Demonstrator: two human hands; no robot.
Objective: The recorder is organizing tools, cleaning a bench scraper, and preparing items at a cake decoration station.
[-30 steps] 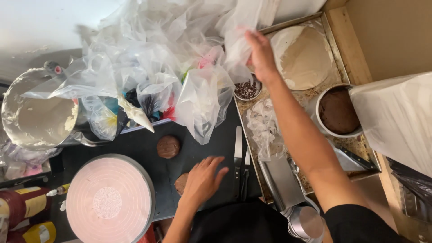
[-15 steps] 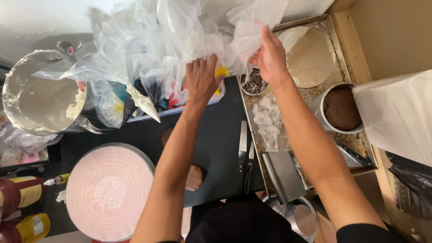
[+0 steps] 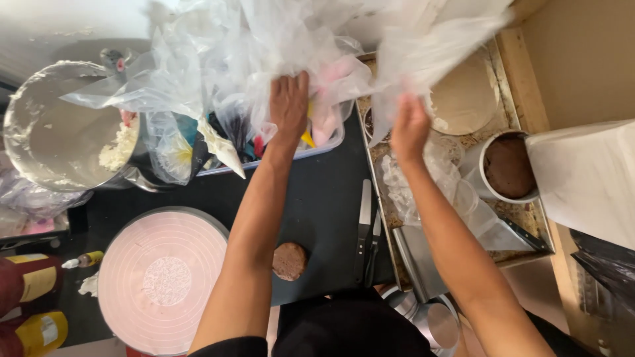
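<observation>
**2 hands in the piping bags**

The right hand (image 3: 409, 129) is clenched on a clear plastic bag (image 3: 430, 46), pinching its lower edge so that the sheet billows up and away toward the top of the view, its long axis running from the grip up and to the right. The left hand (image 3: 289, 102) is pressed down among the heap of piping bags (image 3: 218, 86) in a shallow clear tub (image 3: 317, 149); its fingers are buried in the plastic, so I cannot tell whether they grip anything.

The heap lies just left of the lifted bag, and the left hand is the nearer to it; the 2 hands are near each other but apart.

Below the right hand a metal tray (image 3: 522, 250) holds a round cake board (image 3: 463, 99), a tub of brown mix (image 3: 506, 165) and a scraper (image 3: 420, 261). On the dark mat (image 3: 317, 205) lie 2 knives (image 3: 366, 231) and 1 small brown cake round (image 3: 289, 260). Further left stand a pink turntable (image 3: 165, 277) and a steel mixing bowl (image 3: 59, 129) with white cream.
</observation>
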